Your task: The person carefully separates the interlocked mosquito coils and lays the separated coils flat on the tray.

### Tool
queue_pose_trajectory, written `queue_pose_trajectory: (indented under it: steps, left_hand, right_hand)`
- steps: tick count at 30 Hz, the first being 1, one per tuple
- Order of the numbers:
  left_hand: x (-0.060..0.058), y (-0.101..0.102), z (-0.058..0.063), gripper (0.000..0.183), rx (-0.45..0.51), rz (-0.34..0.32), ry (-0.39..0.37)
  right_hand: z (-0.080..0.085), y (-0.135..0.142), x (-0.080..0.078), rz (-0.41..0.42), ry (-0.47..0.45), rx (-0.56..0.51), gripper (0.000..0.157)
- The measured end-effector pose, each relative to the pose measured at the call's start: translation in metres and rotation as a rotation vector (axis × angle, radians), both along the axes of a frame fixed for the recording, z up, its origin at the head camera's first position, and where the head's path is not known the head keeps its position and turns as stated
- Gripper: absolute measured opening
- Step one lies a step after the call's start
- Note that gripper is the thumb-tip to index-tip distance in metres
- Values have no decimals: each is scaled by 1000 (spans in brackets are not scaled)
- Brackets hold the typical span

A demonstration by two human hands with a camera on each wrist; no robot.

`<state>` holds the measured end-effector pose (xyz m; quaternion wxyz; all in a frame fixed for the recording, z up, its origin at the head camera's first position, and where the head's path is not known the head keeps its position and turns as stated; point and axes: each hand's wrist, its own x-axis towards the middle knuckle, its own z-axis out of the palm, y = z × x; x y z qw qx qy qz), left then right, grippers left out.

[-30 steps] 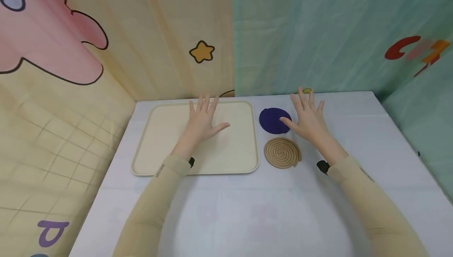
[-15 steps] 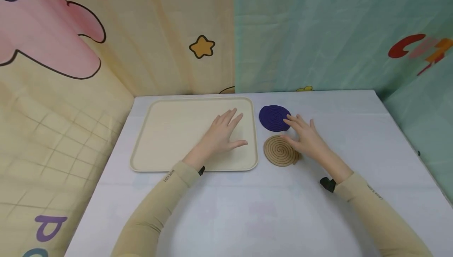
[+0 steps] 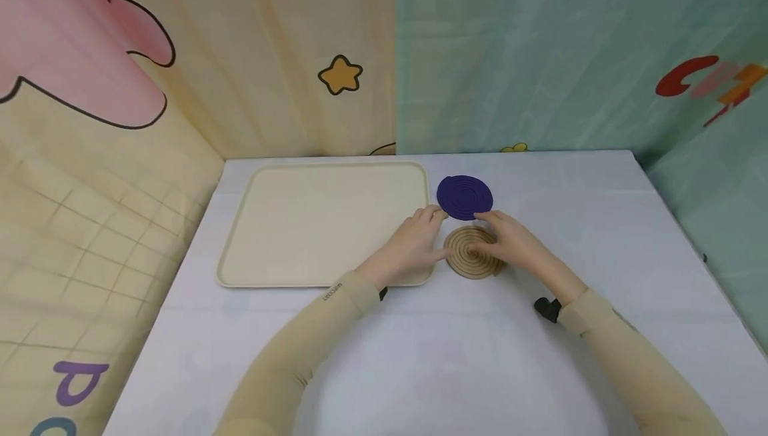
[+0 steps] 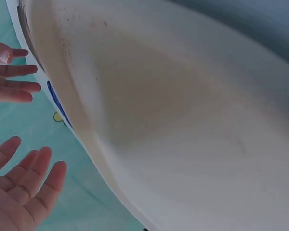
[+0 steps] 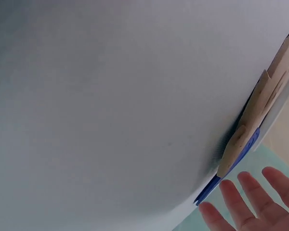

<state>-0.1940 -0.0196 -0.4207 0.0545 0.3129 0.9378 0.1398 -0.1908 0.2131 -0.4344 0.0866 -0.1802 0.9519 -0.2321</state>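
Observation:
A tan spiral-coiled disc (image 3: 470, 268) lies flat on the white table, just in front of a dark purple spiral-coiled disc (image 3: 465, 197). My right hand (image 3: 515, 241) hovers over the tan disc's right side, thumb above its middle and fingertips near the purple disc's front edge. My left hand (image 3: 413, 244) is over the tray's right edge, its fingertips near both discs on their left. In the wrist views the fingers of the left hand (image 4: 26, 197) and right hand (image 5: 255, 204) look loosely extended, with nothing between them. Contact with either disc cannot be made out.
A cream rectangular tray (image 3: 312, 223) with a low rim occupies the table's left half. Cartoon-printed curtains, yellow (image 3: 288, 103) and green (image 3: 540, 76), hang behind the white table (image 3: 420, 363) and at its sides.
From over the tray, my left hand has moved right to the discs. My right hand has come toward me, from beside the purple disc to over the tan one. Both discs stay put.

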Motion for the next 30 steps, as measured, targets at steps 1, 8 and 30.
queue_pose_trajectory:
  steps: [1,8,30]
  left_hand:
    - [-1,5,0,73,-14,-7,8]
    - [-8,25,-13,69,-83,3,1]
    - [1,35,-34,72,-192,77,80]
  right_hand:
    - [-1,0,-2,-1,-11,3,75]
    - [-5,1,-8,-13,-50,5,71]
    - [-6,-7,-18,-107,-188,74,69]
